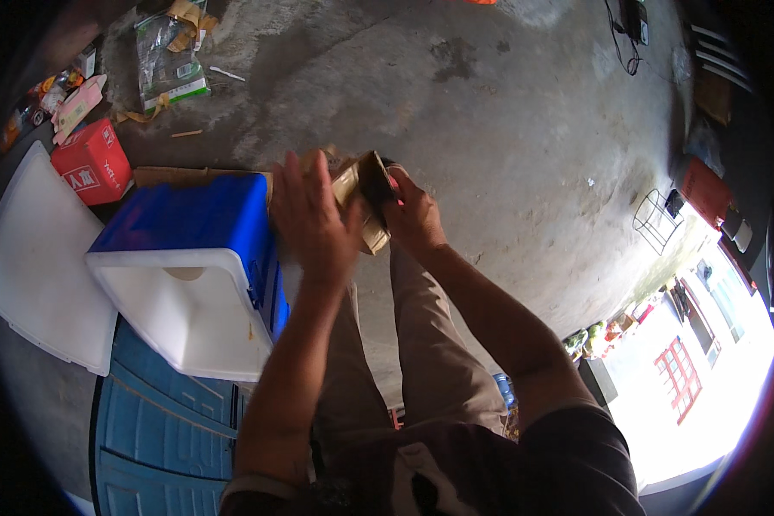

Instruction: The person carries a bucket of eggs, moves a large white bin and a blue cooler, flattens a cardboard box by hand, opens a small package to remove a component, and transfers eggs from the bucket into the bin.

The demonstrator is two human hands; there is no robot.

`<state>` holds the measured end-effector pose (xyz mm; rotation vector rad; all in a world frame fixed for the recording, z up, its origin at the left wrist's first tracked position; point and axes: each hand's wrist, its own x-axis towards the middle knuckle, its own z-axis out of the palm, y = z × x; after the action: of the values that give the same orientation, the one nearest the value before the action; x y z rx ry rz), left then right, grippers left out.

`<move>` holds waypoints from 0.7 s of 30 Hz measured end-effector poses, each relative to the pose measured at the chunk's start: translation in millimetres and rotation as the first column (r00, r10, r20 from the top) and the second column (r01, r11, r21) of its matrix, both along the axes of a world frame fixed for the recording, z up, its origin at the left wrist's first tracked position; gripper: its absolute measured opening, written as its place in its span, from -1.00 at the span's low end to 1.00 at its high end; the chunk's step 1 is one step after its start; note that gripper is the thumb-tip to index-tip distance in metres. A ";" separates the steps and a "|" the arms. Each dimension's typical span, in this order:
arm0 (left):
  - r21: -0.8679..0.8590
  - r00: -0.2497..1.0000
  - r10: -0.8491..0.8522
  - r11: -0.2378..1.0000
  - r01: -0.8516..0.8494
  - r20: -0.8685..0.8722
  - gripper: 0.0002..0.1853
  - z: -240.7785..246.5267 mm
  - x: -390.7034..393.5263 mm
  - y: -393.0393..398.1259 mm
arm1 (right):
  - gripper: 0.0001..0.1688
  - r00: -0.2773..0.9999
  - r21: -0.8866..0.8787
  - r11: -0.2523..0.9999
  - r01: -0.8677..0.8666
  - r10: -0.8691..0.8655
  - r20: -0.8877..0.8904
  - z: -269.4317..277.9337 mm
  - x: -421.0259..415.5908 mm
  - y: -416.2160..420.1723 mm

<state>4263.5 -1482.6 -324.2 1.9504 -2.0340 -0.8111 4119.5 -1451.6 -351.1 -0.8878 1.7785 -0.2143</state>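
Note:
A small brown cardboard box (344, 188) with shiny tan tape on its side is held up before me, above the concrete floor. My right hand (416, 213) grips its right edge, by a dark face. Something small and red shows at those fingers, too hidden to name. My left hand (316, 222) is blurred, fingers spread, at the box's left side. Its thumb overlaps the box, and whether it touches is unclear. Just left of that hand stands a blue cooler box (187, 216) with its white-lined interior open towards me. A white lid panel (42, 264) leans beside it.
A red carton (93, 164) sits behind the cooler. Plastic packaging (171, 61) and a brown strip lie on the concrete floor (509, 135). A wire rack (658, 221) stands to the right; a cable (631, 61) lies farther off. A blue panelled door (168, 413) is at lower left.

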 end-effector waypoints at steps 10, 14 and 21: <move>0.424 0.899 0.341 0.882 -0.204 -0.276 -0.11 -7.6 -26.3 10.4 | -0.64 0.952 -0.189 0.936 0.298 -0.305 -0.008 20.3 24.4 -9.6; 0.357 0.866 0.324 0.915 -0.186 -0.381 -0.18 -29.9 -17.5 18.4 | -0.65 0.981 -0.290 0.939 0.187 -0.195 0.002 15.8 24.4 -9.4; 0.402 0.794 0.393 0.892 -0.206 -0.464 -0.08 -26.3 -8.0 8.2 | -0.51 0.986 -0.142 0.982 0.123 -0.104 0.130 28.9 6.1 -21.3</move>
<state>4255.5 -1474.4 -350.5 1.8467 -1.2748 -1.4898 4125.6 -1472.9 -322.3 -0.8605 1.7165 -0.4722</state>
